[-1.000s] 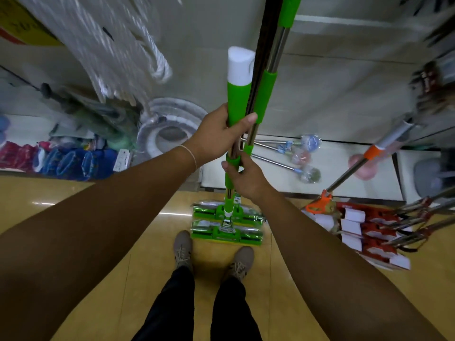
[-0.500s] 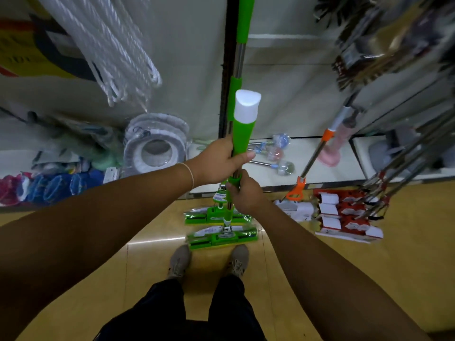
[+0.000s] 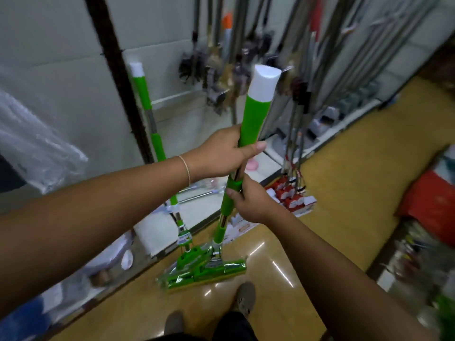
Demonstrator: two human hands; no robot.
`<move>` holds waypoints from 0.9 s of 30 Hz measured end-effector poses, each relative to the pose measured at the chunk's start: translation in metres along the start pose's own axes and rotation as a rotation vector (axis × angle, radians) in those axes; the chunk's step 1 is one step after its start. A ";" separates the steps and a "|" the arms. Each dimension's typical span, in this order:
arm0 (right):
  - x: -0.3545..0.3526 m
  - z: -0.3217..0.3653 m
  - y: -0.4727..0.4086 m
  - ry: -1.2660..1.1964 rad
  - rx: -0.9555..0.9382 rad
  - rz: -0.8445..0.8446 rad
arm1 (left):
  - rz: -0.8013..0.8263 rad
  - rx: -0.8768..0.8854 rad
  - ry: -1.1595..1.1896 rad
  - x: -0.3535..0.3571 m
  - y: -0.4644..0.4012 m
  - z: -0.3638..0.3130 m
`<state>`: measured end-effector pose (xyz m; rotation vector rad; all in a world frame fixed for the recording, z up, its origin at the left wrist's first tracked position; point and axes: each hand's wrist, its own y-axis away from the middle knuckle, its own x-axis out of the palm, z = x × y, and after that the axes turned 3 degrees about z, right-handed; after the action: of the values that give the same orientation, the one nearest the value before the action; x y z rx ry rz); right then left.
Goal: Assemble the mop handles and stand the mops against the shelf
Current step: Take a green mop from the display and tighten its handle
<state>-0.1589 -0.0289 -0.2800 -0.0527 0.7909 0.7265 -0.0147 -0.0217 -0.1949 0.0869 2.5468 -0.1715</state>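
Note:
I hold a green mop upright in front of me. Its upper handle section [image 3: 256,116] is green with a white cap, and my left hand [image 3: 221,153] grips it near the bottom. Just below, my right hand [image 3: 248,198] grips the lower green sleeve [image 3: 227,200] at the joint. The mop's green sponge head [image 3: 221,269] rests on the yellow floor. A second green mop [image 3: 147,112] leans against the shelf upright [image 3: 115,77] to the left, its head [image 3: 187,262] beside the first one.
Red-and-white mop heads [image 3: 293,195] with metal poles lean at the shelf on the right. Dusters and brooms [image 3: 221,65] hang behind. A red bag [image 3: 428,195] lies on the right, plastic-wrapped goods [image 3: 37,148] on the left. My shoes [image 3: 243,299] stand near the mop heads.
The view has swung to the right and tilted. The held mop has come away from the one leaning at the upright. Both hands keep the same grips on the handle.

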 end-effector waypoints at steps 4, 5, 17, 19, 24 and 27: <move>-0.060 -0.011 0.030 -0.035 0.065 -0.137 | 0.037 0.005 0.156 0.024 -0.047 -0.050; -0.075 -0.016 0.036 -0.041 0.078 -0.177 | 0.053 0.011 0.199 0.031 -0.059 -0.064; -0.254 -0.107 0.088 -0.295 0.184 -0.574 | 0.217 0.195 0.365 0.141 -0.202 -0.216; -0.282 -0.123 0.099 -0.351 0.172 -0.647 | 0.237 0.241 0.392 0.162 -0.223 -0.240; -0.350 -0.157 0.126 -0.386 0.161 -0.797 | 0.250 0.346 0.447 0.215 -0.269 -0.301; -0.391 -0.173 0.137 -0.354 0.173 -0.866 | 0.247 0.406 0.443 0.241 -0.293 -0.332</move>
<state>-0.5384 -0.2023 -0.1135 -0.0987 0.4174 -0.1569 -0.4266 -0.2590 -0.0252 0.6575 2.8647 -0.6302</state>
